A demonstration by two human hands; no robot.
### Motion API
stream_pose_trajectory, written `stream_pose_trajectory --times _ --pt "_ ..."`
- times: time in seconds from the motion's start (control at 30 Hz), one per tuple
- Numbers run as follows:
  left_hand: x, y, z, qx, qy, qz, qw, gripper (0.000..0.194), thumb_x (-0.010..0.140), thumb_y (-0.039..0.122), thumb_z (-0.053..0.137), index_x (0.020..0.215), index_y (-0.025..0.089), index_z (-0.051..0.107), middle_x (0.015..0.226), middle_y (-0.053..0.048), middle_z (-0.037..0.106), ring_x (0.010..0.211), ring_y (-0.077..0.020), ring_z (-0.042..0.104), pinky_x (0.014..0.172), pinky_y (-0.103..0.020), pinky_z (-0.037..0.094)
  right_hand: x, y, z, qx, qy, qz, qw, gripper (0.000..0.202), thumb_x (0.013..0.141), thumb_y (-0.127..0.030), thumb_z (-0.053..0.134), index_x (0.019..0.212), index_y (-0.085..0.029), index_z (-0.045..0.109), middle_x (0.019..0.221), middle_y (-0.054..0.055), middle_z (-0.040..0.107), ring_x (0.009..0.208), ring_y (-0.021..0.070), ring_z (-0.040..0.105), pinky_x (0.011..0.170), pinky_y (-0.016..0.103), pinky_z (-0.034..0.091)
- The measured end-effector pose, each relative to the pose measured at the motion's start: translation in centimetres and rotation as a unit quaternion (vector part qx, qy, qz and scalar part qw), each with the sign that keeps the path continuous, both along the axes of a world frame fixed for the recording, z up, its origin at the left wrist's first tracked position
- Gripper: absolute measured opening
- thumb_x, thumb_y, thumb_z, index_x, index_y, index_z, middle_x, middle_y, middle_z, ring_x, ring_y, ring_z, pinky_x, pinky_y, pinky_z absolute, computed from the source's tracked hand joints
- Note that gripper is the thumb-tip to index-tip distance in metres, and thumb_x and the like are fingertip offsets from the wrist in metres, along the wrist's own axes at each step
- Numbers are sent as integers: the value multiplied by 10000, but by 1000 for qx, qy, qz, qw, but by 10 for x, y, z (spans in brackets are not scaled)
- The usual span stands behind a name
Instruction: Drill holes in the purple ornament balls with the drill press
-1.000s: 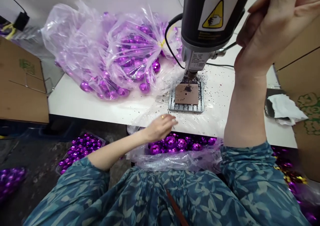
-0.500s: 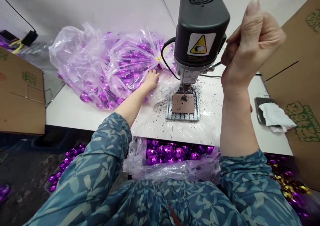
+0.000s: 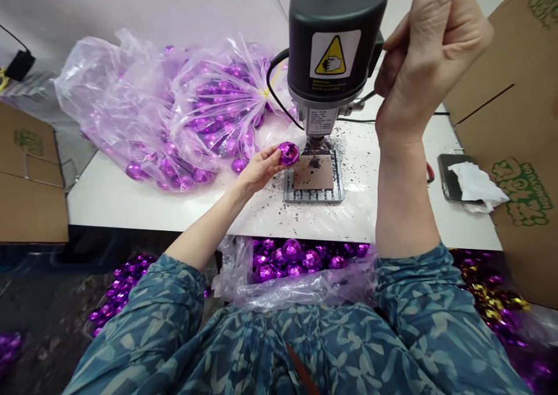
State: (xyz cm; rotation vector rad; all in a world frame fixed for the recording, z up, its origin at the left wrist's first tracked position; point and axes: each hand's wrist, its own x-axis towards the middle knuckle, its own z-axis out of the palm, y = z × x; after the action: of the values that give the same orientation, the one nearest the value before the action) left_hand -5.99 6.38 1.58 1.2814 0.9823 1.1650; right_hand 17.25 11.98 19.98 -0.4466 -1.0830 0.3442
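Note:
My left hand (image 3: 263, 169) pinches a shiny purple faceted ball (image 3: 289, 153) at the left edge of the drill press base. My right hand (image 3: 429, 52) is closed at the right side of the black drill press (image 3: 335, 40); what its fingers wrap round is hidden behind them. Under the drill head a brown plate (image 3: 313, 173) with a small hole lies on the slotted metal base (image 3: 317, 196), dark shavings scattered over and around it. A clear bag of purple balls (image 3: 209, 110), tied with yellow, fills the table's left part.
Below the white table's (image 3: 349, 226) front edge, an open plastic-lined container holds purple balls (image 3: 292, 258). A phone-like dark object (image 3: 453, 180) lies under white tissue (image 3: 477, 182) at right. Cardboard boxes (image 3: 30, 180) flank both sides. More purple and gold balls (image 3: 488, 302) sit low right.
My left hand has come away from the bag toward the drill base and now holds a purple ball. My right hand keeps its closed pose beside the drill. The camera view has shifted slightly.

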Motion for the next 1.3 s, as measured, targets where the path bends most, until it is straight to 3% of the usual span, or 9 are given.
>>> stream_pose_trajectory --times 0.17,0.3,0.5,0.7,0.8,0.9,1.0,1.2,1.3 --pt "25 -2 -18 1 14 18 1000 692 739 648 976 1236 223 748 1244 -119 832 1127 -266 806 1047 -472 667 2 4 -2 -14 -15 -12 1000 588 843 -703 519 587 -204 343 482 -69 269 402 16 240 484 262 285" --pt "39 1 -26 23 48 36 998 672 780 554 972 1278 196 698 1208 -134 821 1122 -277 802 1031 -474 664 0 9 -4 10 -7 -14 1000 569 846 -690 540 598 -235 305 481 -67 306 376 21 218 454 297 252" --pt "49 -1 -24 13 70 37 997 609 802 442 954 1276 168 688 1190 -140 816 1092 -282 802 989 -471 671 -2 9 -6 13 -26 -51 998 601 841 -783 450 600 -249 315 473 -56 313 391 44 194 502 297 359" --pt "54 -4 -27 11 67 78 995 548 796 428 964 1206 176 701 1194 -138 830 1116 -277 798 1035 -468 660 2 8 -9 29 -48 -7 998 571 848 -773 491 607 -267 387 504 -29 429 432 73 234 540 336 372" --pt "55 -5 -28 6 79 87 993 533 814 441 954 1199 179 697 1174 -140 837 1113 -284 802 1030 -473 659 3 7 -8 2 -60 -27 998 608 820 -815 414 608 -245 398 502 -34 373 447 64 227 541 311 366" --pt "57 -6 -24 7 97 81 992 502 855 446 916 1214 170 700 1188 -147 837 1116 -281 802 1019 -457 657 3 5 -6 -7 -46 -10 999 656 772 -850 484 597 -224 396 491 -64 308 417 37 216 526 269 365" --pt "60 -8 -20 15 122 73 990 444 898 415 870 1233 170 709 1215 -142 835 1134 -274 797 1019 -438 651 4 4 -4 0 -29 22 999 680 727 -864 577 586 -222 405 477 -80 346 386 21 222 524 255 387" --pt "74 -13 -23 73 223 105 966 499 842 341 912 1280 195 724 1227 -121 817 1093 -268 772 965 -415 630 4 8 2 -10 -12 57 998 615 911 -662 648 582 -226 365 470 -81 352 398 6 200 515 225 357" --pt "82 -13 -29 93 243 114 959 509 845 310 906 1304 212 710 1257 -111 799 1106 -268 761 988 -427 618 2 10 5 -26 -9 60 998 600 983 -606 578 597 -222 325 480 -83 337 408 2 182 530 214 343"
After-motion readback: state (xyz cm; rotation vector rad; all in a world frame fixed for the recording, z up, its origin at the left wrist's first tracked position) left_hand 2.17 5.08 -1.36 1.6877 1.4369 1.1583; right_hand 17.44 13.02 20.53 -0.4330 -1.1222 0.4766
